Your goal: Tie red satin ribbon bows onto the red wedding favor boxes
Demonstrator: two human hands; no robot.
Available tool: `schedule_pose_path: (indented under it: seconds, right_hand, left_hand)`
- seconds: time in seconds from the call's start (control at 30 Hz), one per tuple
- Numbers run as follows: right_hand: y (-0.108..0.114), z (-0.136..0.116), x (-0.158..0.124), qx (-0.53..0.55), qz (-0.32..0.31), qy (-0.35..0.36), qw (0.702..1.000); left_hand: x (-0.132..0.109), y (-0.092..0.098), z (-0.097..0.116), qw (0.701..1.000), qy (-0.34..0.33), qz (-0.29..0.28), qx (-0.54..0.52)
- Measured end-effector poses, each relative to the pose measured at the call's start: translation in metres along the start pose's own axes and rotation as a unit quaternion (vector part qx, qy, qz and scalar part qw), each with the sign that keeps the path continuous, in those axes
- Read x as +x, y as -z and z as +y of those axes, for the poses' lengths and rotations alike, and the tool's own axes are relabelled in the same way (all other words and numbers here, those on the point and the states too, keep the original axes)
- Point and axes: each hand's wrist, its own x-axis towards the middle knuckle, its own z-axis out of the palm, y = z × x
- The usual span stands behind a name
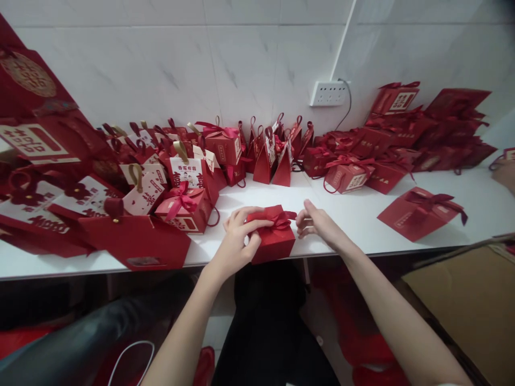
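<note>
A small red gift box (pixel 276 246) stands at the front edge of the white table, with a red ribbon bow (pixel 282 220) on its top. My left hand (pixel 241 228) grips the box from its left side, its fingers lying over the top close to the bow. Just right of the box is my right hand (pixel 316 222), thumb raised apart from loosely bent fingers, nothing visible in it. One ribbon end points towards those fingers; I see a small gap between them.
Many red gift boxes and bags (pixel 187 171) crowd the left and back. Stacked boxes (pixel 396 134) fill the back right; one bow-tied box (pixel 420 217) sits apart. A power strip (pixel 329 94) hangs on the wall. Below right is a cardboard box (pixel 462 289); another person's leg (pixel 100 327) shows lower left.
</note>
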Motion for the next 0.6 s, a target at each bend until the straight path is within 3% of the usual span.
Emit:
schedule_pose_path:
  seconds: [0.03,0.1,0.4,0.6]
  right_hand:
    - [-0.001,-0.001,0.005,0.011,-0.033,-0.068,0.997]
    - [-0.005,-0.007,0.013,0.004,-0.073,-0.117,0.99]
    - [-0.015,-0.043,0.035,-0.068,-0.063,0.019,0.995]
    - [-0.024,-0.056,0.046,0.043,-0.087,0.017,0.995]
  left_hand:
    - [0.0,0.0,0.0,1.0,0.0,0.001,0.0]
    - [0.0,0.0,-0.001,1.0,-0.004,0.005,0.003]
    - [-0.001,-0.001,-0.003,1.0,-0.027,-0.002,0.015]
    - [-0.002,0.0,-0.002,0.999,-0.034,0.0,0.038]
